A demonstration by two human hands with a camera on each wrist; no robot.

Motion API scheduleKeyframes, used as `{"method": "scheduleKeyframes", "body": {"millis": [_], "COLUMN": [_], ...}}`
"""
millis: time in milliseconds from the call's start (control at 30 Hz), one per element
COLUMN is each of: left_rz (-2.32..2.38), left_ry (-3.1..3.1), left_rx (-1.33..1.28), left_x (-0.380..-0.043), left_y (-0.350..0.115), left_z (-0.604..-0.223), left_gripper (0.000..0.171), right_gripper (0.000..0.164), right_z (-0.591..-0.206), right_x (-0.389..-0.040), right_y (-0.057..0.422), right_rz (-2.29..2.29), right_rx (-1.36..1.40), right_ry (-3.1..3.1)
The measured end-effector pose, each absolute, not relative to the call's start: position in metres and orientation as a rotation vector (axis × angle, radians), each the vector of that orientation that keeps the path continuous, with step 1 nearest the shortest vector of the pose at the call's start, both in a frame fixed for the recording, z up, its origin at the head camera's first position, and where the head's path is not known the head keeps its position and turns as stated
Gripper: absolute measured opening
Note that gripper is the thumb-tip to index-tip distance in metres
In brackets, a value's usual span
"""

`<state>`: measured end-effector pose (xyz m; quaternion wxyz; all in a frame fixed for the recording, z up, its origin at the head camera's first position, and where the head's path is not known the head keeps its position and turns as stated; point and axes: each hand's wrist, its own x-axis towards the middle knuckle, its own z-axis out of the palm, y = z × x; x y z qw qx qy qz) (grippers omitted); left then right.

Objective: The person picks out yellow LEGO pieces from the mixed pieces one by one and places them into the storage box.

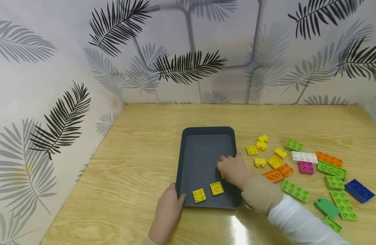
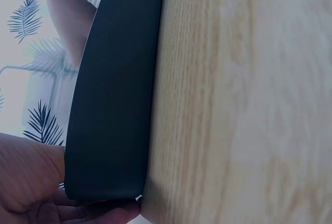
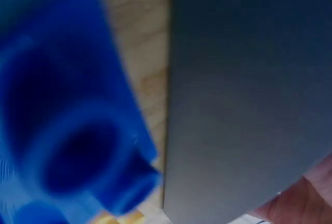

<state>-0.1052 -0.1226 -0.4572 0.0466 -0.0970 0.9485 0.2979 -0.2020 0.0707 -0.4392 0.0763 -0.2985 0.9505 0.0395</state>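
A dark grey tray [image 1: 203, 131] lies on the wooden table. My left hand [image 1: 168, 209] grips its near left corner, thumb by the rim; in the left wrist view the fingers [image 2: 111, 214] reach around the end of the tray wall [image 2: 114, 89]. Over the tray's right side, my right hand [image 1: 234, 170] holds a yellow brick [image 1: 222, 175], mostly covered by the fingers. Two square yellow bricks lie in the tray near its front: one [image 1: 199, 195] studs up, the other [image 1: 217, 188] showing its hollow underside. In the right wrist view the tray wall hides most of that hand.
Right of the tray lie several yellow bricks [image 1: 260, 162], orange bricks [image 1: 273, 175], green bricks [image 1: 295, 190], a white brick [image 1: 304, 157], a magenta brick [image 1: 306, 167] and a blue brick [image 1: 359, 191]. A blurred blue piece [image 3: 78, 105] stands close beside the tray in the right wrist view.
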Motion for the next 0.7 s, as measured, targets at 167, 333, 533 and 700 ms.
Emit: {"method": "scheduleKeyframes", "body": {"millis": [167,333,533,700], "left_rz": [0.908,0.898,0.88,0.863], "left_ry": [2.898,2.896,2.898,2.894], "left_rx": [-0.294,-0.306,-0.312,-0.318], "left_x": [-0.105,-0.105,-0.105,-0.105], "left_y": [-0.121,-0.119,-0.12,-0.12], "left_z": [-0.457,-0.457,-0.456,-0.456], "left_gripper": [0.044,0.044,0.045,0.045], "right_gripper": [0.038,0.049,0.049,0.043], "right_z": [-0.441,-0.435,-0.428,-0.421], "right_x": [-0.201,-0.201,-0.203,-0.204], "right_y": [0.073,0.077,0.084,0.094], "right_rz": [0.146,0.137,0.062,-0.019], "right_rx": [-0.902,-0.913,-0.932,-0.923], "right_ry": [2.854,2.847,2.823,2.834]}}
